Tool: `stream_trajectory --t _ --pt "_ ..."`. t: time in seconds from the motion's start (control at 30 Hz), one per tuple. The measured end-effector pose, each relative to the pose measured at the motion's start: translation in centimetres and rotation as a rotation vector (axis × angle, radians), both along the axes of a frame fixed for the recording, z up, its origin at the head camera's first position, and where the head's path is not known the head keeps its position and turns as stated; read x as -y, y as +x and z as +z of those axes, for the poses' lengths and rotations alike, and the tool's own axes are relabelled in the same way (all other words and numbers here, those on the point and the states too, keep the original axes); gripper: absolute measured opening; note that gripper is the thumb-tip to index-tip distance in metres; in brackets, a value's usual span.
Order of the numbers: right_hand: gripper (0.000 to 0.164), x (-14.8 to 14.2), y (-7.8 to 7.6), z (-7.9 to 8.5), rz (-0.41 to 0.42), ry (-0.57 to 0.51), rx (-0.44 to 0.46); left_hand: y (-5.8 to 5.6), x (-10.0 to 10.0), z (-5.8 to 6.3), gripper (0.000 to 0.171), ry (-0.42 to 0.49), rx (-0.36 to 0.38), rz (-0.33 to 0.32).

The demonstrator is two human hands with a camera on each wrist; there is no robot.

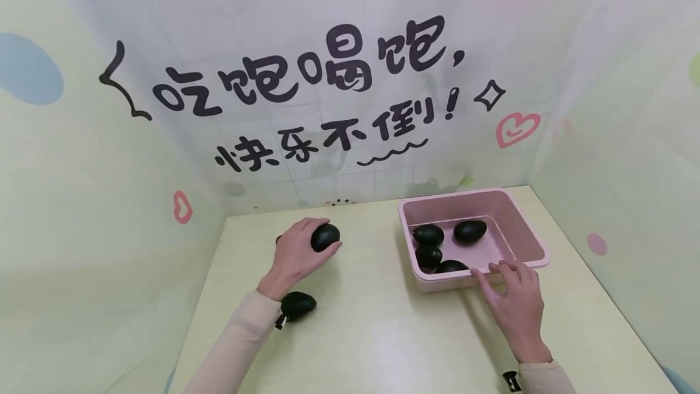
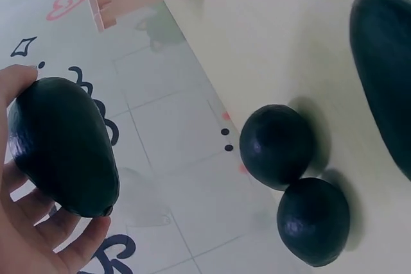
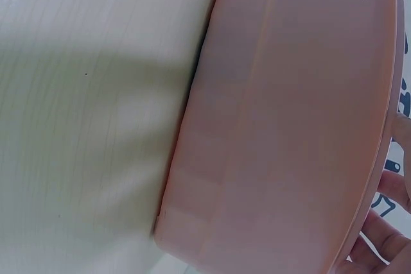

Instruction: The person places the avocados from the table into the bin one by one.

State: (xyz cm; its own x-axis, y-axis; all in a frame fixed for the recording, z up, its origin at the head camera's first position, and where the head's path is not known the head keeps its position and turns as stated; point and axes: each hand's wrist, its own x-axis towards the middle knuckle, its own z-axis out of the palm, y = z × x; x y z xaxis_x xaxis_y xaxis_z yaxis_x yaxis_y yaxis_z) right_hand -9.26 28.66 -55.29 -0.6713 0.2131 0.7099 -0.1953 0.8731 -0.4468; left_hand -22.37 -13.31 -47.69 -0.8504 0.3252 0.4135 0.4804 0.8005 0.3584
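A person's two hands work over a pale bench [image 1: 372, 321]. The left forearm, in a light sleeve [image 1: 235, 339], reaches forward from the lower left, slanting slightly rightward. The left hand [image 1: 295, 254] grasps a dark, avocado-like fruit [image 1: 325, 238]; in the head view the back of the hand faces up and the thumb lies along the fruit's near side. In the left wrist view the fingers curl beneath the fruit, whose narrow end points downward.

The right forearm comes up from the lower right, leaning left. The right hand [image 1: 516, 306] grips the near rim of a pink bin [image 1: 442, 284], its knuckles bent and its thumb to the left of the fingers.

Four similar fruits [image 1: 470, 231] lie inside the bin, three of them toward its left side. On the bench, one fruit [image 1: 298, 306] rests just beside the left wrist; the left wrist view also shows two rounded fruits [image 2: 277, 147] touching each other. A pale backdrop behind carries large black Chinese lettering [image 1: 306, 72].
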Motion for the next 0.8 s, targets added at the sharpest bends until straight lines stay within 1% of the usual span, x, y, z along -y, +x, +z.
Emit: stream_trajectory --t 0.13,0.23,0.43,0.7,0.8 --pt "0.052 0.0 0.0 0.1 0.0 0.003 -0.004 -0.1 -0.8 0.5 0.054 0.005 -0.029 -0.036" --pt "0.049 0.0 0.0 0.1 -0.003 0.002 0.001 -0.3 -1.4 0.6 0.054 0.0 -0.045 -0.057" --pt "0.047 0.0 0.0 0.0 -0.004 -0.001 0.004 -0.3 -2.4 0.7 0.055 -0.023 -0.043 -0.082" --pt "0.064 -0.1 -0.1 -0.2 -0.005 0.004 -0.023 -0.5 -3.8 0.9 0.054 -0.069 -0.056 -0.139" --pt "0.065 -0.1 -0.1 -0.2 -0.005 0.003 -0.026 -0.6 -4.3 0.8 0.054 -0.092 -0.057 -0.159"
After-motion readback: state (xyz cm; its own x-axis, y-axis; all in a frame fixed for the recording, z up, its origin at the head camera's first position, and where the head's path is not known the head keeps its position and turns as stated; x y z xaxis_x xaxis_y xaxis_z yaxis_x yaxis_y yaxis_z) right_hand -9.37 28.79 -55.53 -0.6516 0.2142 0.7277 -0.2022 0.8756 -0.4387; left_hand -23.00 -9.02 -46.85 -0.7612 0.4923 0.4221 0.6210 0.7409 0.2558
